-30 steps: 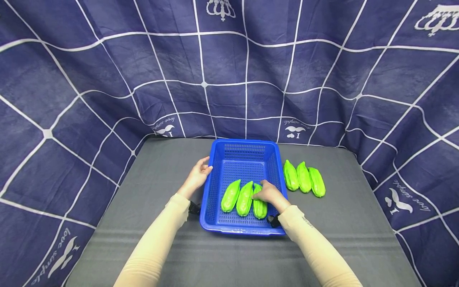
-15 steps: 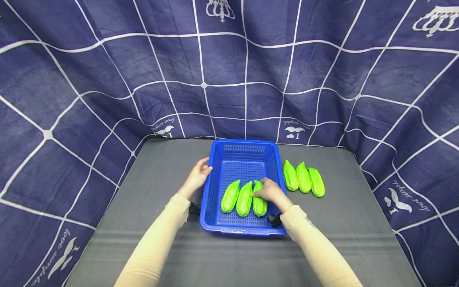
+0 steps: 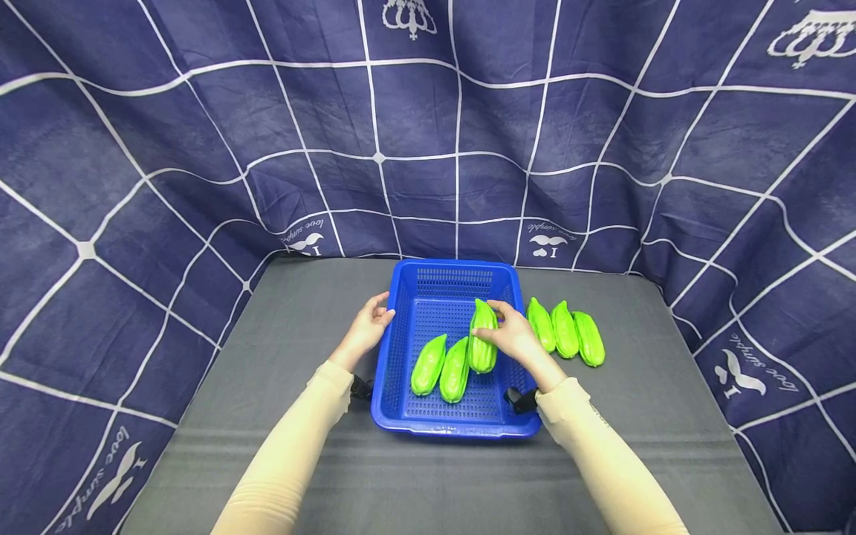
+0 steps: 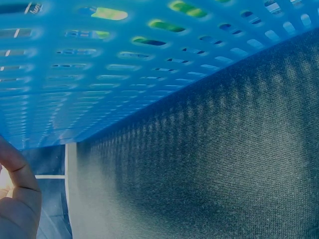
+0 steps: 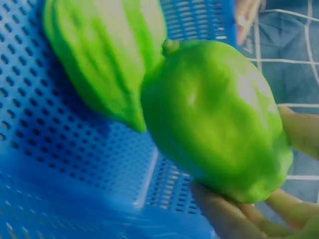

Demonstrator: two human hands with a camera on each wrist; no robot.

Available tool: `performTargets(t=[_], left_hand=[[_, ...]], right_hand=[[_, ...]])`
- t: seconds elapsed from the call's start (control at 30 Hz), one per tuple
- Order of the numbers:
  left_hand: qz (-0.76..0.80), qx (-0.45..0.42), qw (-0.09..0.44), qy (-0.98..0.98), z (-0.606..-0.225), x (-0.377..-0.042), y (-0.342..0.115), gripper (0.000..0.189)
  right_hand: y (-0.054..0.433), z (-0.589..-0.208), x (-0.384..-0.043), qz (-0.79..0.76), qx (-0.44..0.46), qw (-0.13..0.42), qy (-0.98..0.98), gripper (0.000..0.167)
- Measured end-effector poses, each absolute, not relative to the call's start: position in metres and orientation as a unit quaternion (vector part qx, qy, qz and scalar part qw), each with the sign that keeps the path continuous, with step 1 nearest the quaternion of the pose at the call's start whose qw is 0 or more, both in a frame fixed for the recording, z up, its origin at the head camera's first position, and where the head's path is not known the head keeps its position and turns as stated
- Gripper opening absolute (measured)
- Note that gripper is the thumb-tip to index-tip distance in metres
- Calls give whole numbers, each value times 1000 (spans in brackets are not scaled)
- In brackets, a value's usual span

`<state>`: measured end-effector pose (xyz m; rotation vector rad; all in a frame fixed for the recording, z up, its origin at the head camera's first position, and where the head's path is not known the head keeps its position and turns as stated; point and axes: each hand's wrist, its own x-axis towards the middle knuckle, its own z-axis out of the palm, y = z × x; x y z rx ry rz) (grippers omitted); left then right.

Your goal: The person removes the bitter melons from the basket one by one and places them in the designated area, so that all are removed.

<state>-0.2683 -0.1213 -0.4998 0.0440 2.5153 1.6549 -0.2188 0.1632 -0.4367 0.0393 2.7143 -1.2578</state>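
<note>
A blue plastic basket [image 3: 457, 429] with slotted walls stands on the table. My right hand [image 3: 516, 336] grips a bright-green ridged gourd [image 3: 483, 349], pointed tip away from me, raised over the basket floor. In the right wrist view, thumb and fingers lie on opposite sides of the held gourd [image 5: 214, 119], with another gourd [image 5: 104, 55] just behind it. Two similar gourds, a left one [image 3: 429, 365] and a middle one [image 3: 455, 371], lie in the basket. My left hand [image 3: 368, 325] holds the basket's left rim with bent fingers; in the left wrist view only part of it [image 4: 20, 199] shows.
Outside the basket, on the right, lie three more green gourds [image 3: 565, 331] side by side on the grey tabletop [image 3: 321, 475]. A dark blue checked curtain [image 3: 428, 186] hangs behind the table and along both sides.
My right hand has lifted the rightmost gourd off the basket floor and moved it away from me, toward the basket's far end. The left hand has stayed at the rim.
</note>
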Motion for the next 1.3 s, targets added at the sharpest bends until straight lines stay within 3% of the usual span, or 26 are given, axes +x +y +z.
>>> performTargets(t=[0.2, 0.67, 1.07, 1.3], left_hand=[[544, 10, 71, 836, -498, -268, -122, 51], [543, 11, 70, 837, -494, -266, -121, 51], [545, 17, 67, 836, -492, -266, -120, 51], [541, 16, 70, 838, -493, -265, -120, 51]], right_hand=[[173, -417, -219, -508, 0, 49, 860, 74], [212, -392, -210, -527, 21, -4, 849, 74], [269, -414, -193, -505, 88, 5, 859, 73], [285, -442, -187, -484, 94, 49, 869, 73]])
